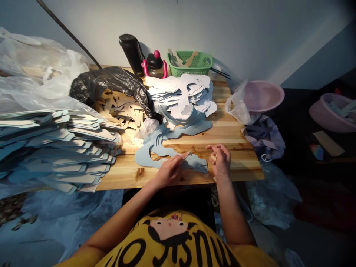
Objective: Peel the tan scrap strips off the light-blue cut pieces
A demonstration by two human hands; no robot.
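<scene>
**A:** ok, what are the hands actually up to on this bench?

**B:** Left hand (169,171) is resting low on a pale blue cut-out (196,165), fingers stretched out to the right. Its fingertips (182,158) meet a thin pale strip (188,154), but I can't tell if that's a real pinch. Right hand (221,161) is curled up, with the thumb and fingers closed on a small tan piece (213,158).

**A:** and where's the blue thing lying?

**B:** Flat on the wooden table (230,129), close to the near edge, long axis running left to right and curling away far-left. The left hand is on top of it; the right hand sits just past its right end — beside it, not on it.

**A:** what's around them?

**B:** A big stack of blue-and-cream cut-outs (55,155) on the left, a black plastic bag (111,83) of tan shapes beyond it, a pale stack (180,98) far center, and a pink basin (263,95) far right.
</scene>
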